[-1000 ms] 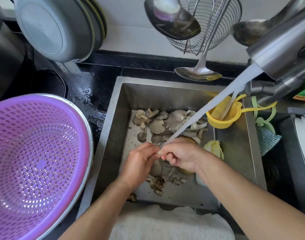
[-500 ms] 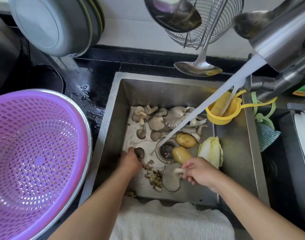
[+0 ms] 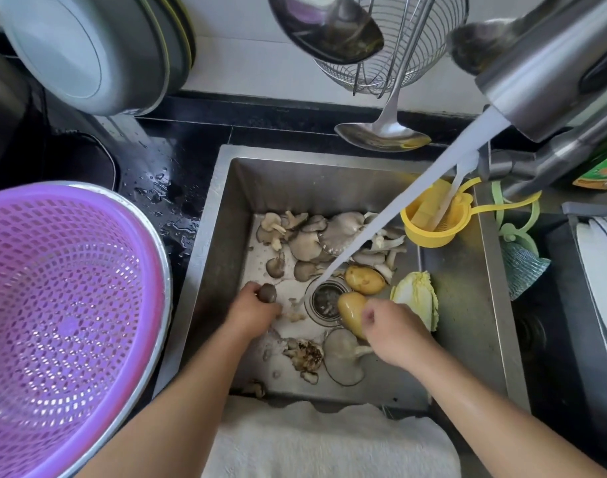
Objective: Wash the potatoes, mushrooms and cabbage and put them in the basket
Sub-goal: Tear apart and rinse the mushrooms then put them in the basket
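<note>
My left hand (image 3: 252,310) grips a small dark mushroom (image 3: 268,292) on the floor of the steel sink (image 3: 215,215), left of the drain (image 3: 324,300). My right hand (image 3: 396,327) curls its blurred fingers on the near potato (image 3: 351,315), beside the drain. A second potato (image 3: 364,279) lies just behind it, and a cabbage piece (image 3: 416,298) lies to the right. A pile of oyster mushrooms (image 3: 324,236) fills the sink's back. One large mushroom (image 3: 343,358) and some scraps (image 3: 305,355) lie near the front. The purple basket (image 3: 71,305) stands at left, with nothing in it.
Water (image 3: 398,215) runs slantwise from the faucet (image 3: 553,81) to the drain. A yellow strainer (image 3: 429,229) hangs in the sink's right back corner. A ladle (image 3: 381,136) and a wire skimmer hang above. A white towel (image 3: 329,443) covers the front edge, and the black counter is wet.
Both hands left the water stream and dropped to the sink floor. The left took a small mushroom; the right set down the large mushroom and moved onto the near potato.
</note>
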The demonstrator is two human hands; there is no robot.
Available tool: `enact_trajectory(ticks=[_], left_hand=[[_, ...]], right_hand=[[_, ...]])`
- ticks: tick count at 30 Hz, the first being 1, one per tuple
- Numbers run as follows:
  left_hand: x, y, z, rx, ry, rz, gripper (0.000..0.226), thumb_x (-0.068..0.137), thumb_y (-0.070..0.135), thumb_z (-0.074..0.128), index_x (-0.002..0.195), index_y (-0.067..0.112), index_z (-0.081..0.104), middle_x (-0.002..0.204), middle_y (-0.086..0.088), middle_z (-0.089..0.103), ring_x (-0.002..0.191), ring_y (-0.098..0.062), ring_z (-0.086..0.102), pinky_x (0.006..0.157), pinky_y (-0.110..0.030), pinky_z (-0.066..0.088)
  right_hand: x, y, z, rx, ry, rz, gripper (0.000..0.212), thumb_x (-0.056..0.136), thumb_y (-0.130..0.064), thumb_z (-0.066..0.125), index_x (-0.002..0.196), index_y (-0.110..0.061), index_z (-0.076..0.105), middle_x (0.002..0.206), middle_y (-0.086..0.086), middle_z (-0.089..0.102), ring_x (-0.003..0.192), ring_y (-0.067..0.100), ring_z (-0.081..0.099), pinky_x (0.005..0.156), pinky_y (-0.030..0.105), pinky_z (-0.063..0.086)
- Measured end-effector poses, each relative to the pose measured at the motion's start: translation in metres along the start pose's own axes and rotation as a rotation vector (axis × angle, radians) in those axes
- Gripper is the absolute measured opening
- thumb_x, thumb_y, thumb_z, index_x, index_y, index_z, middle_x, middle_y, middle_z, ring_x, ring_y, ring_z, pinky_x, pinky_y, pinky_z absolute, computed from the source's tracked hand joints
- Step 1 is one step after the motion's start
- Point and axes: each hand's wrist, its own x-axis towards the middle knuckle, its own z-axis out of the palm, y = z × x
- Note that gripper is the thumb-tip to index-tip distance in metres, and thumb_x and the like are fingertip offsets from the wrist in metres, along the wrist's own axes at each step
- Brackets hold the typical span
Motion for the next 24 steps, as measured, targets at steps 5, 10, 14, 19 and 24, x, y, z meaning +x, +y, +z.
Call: enact_trajectory(ticks=[5,10,14,19,24], left_hand=[[-0.052,0.023,-0.013,-0.392,-0.108,0.044,0.032,0.089,0.026,0.081,0.115,0.018,0.064,0.097,-0.006,0.071,0.073,-0.017,0.06,0.062,-0.032,0.049],[-0.074,0.035,-0.011,-0.557,-0.069,0.109,0.027,0.089,0.019,0.082,0.11,0.015,0.065,0.096,-0.006,0.073,0.078,-0.017,0.067,0.072,-0.034,0.057],[-0.079,0.037,-0.003,-0.616,-0.074,0.117,0.025,0.087,0.007,0.082,0.103,0.01,0.062,0.092,-0.008,0.072,0.081,-0.02,0.073,0.082,-0.041,0.065],[-0.083,0.033,0.001,-0.789,-0.175,-0.002,0.044,0.089,0.002,0.078,0.128,-0.001,0.057,0.094,-0.014,0.076,0.082,-0.02,0.074,0.084,-0.034,0.062],[-0.083,0.039,0.002,-1.033,-0.248,-0.09,0.057,0.091,-0.009,0.07,0.142,0.0,0.047,0.087,-0.012,0.078,0.083,-0.02,0.078,0.087,-0.034,0.061]], right_hand=[[-0.009,-0.044,-0.003,0.185,-0.05,-0.362,0.052,0.097,-0.041,0.066,0.145,-0.03,0.049,0.146,-0.012,0.046,0.131,0.013,0.05,0.106,0.033,0.045],[-0.012,-0.054,0.013,0.299,0.242,-0.422,0.038,0.095,-0.037,0.07,0.13,-0.029,0.059,0.12,-0.012,0.063,0.11,0.012,0.061,0.086,0.027,0.051],[-0.012,-0.051,0.025,0.194,0.405,-0.547,0.031,0.088,-0.026,0.077,0.115,-0.024,0.064,0.112,-0.008,0.065,0.104,0.017,0.061,0.082,0.034,0.054],[-0.005,-0.043,0.03,0.283,0.561,-0.618,0.012,0.085,-0.015,0.079,0.097,-0.017,0.079,0.089,-0.004,0.075,0.083,0.016,0.067,0.071,0.039,0.058],[-0.006,-0.051,0.033,0.912,0.28,-0.206,0.018,0.096,-0.03,0.07,0.085,-0.02,0.08,0.075,-0.002,0.076,0.073,0.021,0.07,0.067,0.039,0.06]])
